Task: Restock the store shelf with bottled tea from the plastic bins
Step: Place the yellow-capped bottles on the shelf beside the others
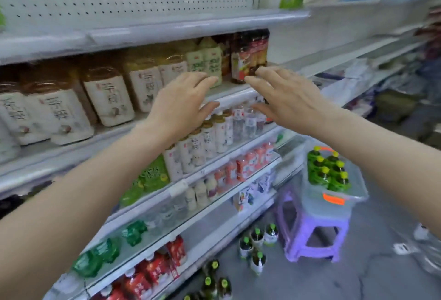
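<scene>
Both my hands are stretched out toward the second shelf. My left hand hovers with straight, spread fingers in front of the pale green tea bottles. Beside it, my right hand is also spread and empty, its fingertips close to a dark tea bottle with a red label; I cannot tell if they touch. Large white-labelled tea bottles fill the shelf to the left. A clear plastic bin holding several green-labelled, yellow-capped bottles sits low at the right.
The bin rests on a purple plastic stool in the aisle. Several green-capped bottles stand on the grey floor beside the shelf base. Lower shelves carry smaller drinks. Bags and goods crowd the aisle at far right.
</scene>
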Tool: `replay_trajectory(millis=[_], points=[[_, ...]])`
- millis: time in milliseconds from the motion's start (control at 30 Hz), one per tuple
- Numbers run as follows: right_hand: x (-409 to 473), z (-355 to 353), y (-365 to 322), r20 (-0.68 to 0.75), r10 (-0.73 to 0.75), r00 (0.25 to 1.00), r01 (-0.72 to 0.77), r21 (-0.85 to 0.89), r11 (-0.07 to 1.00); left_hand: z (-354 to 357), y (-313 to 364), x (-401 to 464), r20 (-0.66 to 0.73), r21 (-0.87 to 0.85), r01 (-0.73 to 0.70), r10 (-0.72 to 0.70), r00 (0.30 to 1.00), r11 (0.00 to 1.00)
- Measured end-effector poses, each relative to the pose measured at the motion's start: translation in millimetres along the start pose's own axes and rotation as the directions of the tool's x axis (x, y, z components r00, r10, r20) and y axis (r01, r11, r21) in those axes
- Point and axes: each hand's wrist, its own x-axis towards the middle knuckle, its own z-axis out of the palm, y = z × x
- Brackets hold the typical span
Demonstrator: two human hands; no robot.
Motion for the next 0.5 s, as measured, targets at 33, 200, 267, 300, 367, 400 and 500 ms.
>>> replay_trajectory(millis=[33, 200, 267, 300, 367, 400, 500], points=[[-17.6, 4.9, 14.9, 0.008, 0.030, 1.000, -0.030, -0.010, 0.999, 12.6, 15.8, 11.1, 0.002, -0.018, -0.013, 0.013, 1.000, 1.000], [-104.3, 35.5, 95.6, 0.111, 0.125, 0.986, -0.121, -0.037, 0.992, 78.6, 97.9, 72.8, -0.001, -0.119, -0.099, 0.099, 0.995, 0.988], [-137.4, 47.5, 127.3, 0.153, 0.142, 0.978, -0.136, -0.050, 0.989, 106.8, 129.2, 96.9, -0.015, -0.164, -0.126, 0.125, 0.992, 0.978], [-153.2, 54.1, 142.8, 0.174, 0.152, 0.973, -0.143, -0.062, 0.988, 120.0, 144.5, 107.9, -0.020, -0.190, -0.132, 0.130, 0.991, 0.973], [-182.3, 66.3, 170.7, 0.206, 0.182, 0.962, -0.169, -0.076, 0.983, 144.8, 173.0, 126.9, -0.015, -0.238, -0.128, 0.128, 0.992, 0.963], [-195.0, 71.8, 183.2, 0.224, 0.202, 0.953, -0.190, -0.074, 0.979, 156.9, 185.7, 135.0, -0.009, -0.257, -0.122, 0.124, 0.992, 0.959], [-228.7, 91.9, 213.4, 0.290, 0.260, 0.921, -0.259, -0.044, 0.965, 193.0, 217.5, 152.8, 0.009, -0.318, -0.101, 0.110, 0.994, 0.943]])
